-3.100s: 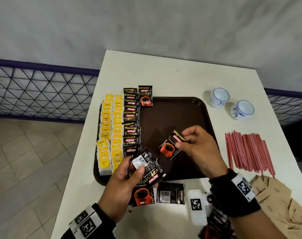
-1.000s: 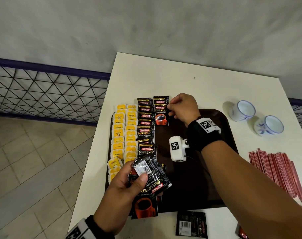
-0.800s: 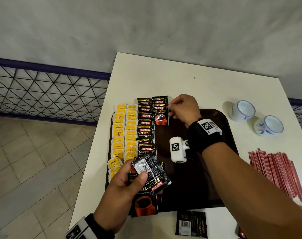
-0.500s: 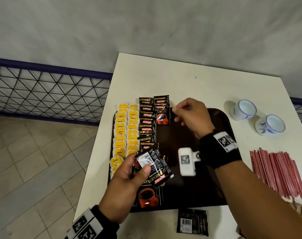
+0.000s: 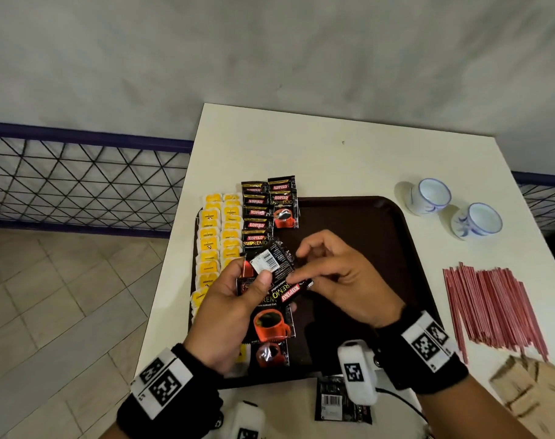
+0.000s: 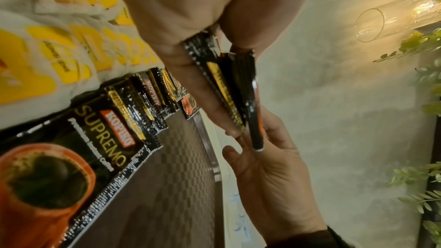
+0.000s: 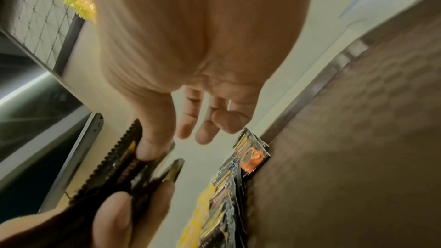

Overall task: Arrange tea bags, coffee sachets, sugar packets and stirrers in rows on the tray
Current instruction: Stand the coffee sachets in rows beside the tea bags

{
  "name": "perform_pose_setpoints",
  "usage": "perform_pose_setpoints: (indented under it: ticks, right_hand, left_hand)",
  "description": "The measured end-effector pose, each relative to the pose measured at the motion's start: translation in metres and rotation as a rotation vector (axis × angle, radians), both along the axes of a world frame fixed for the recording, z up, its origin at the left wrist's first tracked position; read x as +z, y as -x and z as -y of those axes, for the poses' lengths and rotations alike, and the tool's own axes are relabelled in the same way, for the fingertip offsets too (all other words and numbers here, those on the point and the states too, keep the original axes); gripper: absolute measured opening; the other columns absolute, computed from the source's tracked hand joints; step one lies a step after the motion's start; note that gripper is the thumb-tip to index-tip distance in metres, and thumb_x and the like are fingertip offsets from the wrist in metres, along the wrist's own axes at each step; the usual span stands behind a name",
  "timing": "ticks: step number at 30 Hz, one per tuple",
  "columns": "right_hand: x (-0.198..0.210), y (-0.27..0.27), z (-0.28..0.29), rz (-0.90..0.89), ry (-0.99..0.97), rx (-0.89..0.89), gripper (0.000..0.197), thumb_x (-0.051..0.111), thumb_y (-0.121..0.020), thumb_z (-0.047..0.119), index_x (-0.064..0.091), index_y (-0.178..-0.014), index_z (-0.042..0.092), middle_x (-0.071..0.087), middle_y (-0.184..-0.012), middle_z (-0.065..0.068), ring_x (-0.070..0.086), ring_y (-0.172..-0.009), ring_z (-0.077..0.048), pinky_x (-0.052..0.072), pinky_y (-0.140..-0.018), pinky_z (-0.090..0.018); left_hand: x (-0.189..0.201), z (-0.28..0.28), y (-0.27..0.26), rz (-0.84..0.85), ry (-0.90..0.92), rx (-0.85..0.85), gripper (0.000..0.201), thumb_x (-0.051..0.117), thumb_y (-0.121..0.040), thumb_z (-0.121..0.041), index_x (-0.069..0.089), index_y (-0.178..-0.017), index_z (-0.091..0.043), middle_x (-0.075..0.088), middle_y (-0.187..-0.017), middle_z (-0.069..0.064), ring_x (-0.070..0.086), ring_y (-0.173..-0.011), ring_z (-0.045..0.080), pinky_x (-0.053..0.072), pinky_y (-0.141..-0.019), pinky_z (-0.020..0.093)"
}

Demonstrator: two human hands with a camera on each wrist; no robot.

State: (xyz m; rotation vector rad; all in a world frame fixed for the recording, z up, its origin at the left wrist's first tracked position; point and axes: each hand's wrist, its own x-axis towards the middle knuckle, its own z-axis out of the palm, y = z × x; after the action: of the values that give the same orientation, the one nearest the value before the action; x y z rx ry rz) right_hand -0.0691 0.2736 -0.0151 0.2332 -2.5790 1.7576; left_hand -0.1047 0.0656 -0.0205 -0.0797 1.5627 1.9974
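Nearest the viewer, a loose coffee sachet (image 5: 342,403) is lying on the white bench (image 5: 333,153) just off the near rim of the brown tray (image 5: 380,248), barcode side up.

Above the near half of the tray, the left hand (image 5: 228,315) is gripping a fanned stack of coffee sachets (image 5: 274,270), thumb curled across the top face beside the barcode label and fingers wrapped beneath. The right hand (image 5: 342,277) is meeting the stack from the right: its thumb and forefinger are pinching the edge of one sachet in the fan, while the remaining fingers (image 7: 203,129) are hanging loosely extended. Which sachet of the stack is being pinched cannot be told.

On the tray's left side, two columns of yellow-tagged tea bags (image 5: 219,236) are running front to back, overlapping like shingles. Just to their right, a column of black coffee sachets (image 5: 255,213) is lying in the same overlapped manner, and a second, short column (image 5: 282,204) is sitting beside it at the far edge, overhanging the tray rim.

To the right of the tray, a spread of red stirrers (image 5: 491,305) is lying on the bench. Farther back, two white-and-blue cups (image 5: 453,207) are standing side by side near the tray's far right corner.
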Motion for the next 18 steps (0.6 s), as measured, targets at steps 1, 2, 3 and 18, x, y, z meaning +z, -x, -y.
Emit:
perform_pose_setpoints:
  ticks: [1, 2, 3, 18]
  right_hand:
    - [0.000, -0.001, -0.002, -0.016, 0.019, -0.021, 0.024, 0.071, -0.082, -0.004, 0.080, -0.098, 0.012, 0.054, -0.114, -0.005, 0.053, -0.088, -0.029, 0.046, -0.082, -0.031]
    - [0.000, -0.002, -0.004, -0.028, 0.047, -0.044, 0.023, 0.071, -0.082, -0.005, 0.080, -0.097, 0.010, 0.056, -0.117, -0.004, 0.053, -0.087, -0.030, 0.047, -0.083, -0.032]
    - [0.001, -0.002, -0.006, -0.036, 0.087, -0.072, 0.021, 0.070, -0.082, -0.005, 0.079, -0.097, 0.008, 0.059, -0.119, -0.005, 0.056, -0.088, -0.029, 0.048, -0.083, -0.031]
    - [-0.025, 0.070, -0.032, 0.524, 0.197, -0.590, 0.016, 0.072, -0.088, 0.003, 0.062, -0.077, 0.009, 0.060, -0.052, -0.002, 0.058, -0.042, -0.012, 0.035, -0.037, -0.020]
  left_hand:
    - [-0.001, 0.000, 0.000, 0.011, -0.003, 0.008, 0.030, 0.066, -0.088, -0.028, 0.067, -0.118, -0.022, 0.073, -0.118, 0.009, 0.067, -0.110, 0.042, 0.049, -0.101, 0.060]
    - [-0.001, 0.001, 0.001, 0.020, 0.002, 0.020, 0.029, 0.066, -0.088, -0.028, 0.067, -0.117, -0.022, 0.073, -0.118, 0.010, 0.066, -0.111, 0.043, 0.048, -0.101, 0.062]
    - [-0.002, 0.003, 0.002, 0.029, 0.004, 0.028, 0.028, 0.066, -0.089, -0.027, 0.066, -0.116, -0.022, 0.072, -0.118, 0.011, 0.066, -0.110, 0.044, 0.048, -0.100, 0.064]
    - [-0.004, 0.017, 0.003, 0.143, -0.025, 0.049, 0.021, 0.059, -0.096, -0.015, 0.064, -0.116, -0.018, 0.073, -0.113, 0.013, 0.074, -0.088, 0.044, 0.060, -0.073, 0.056]
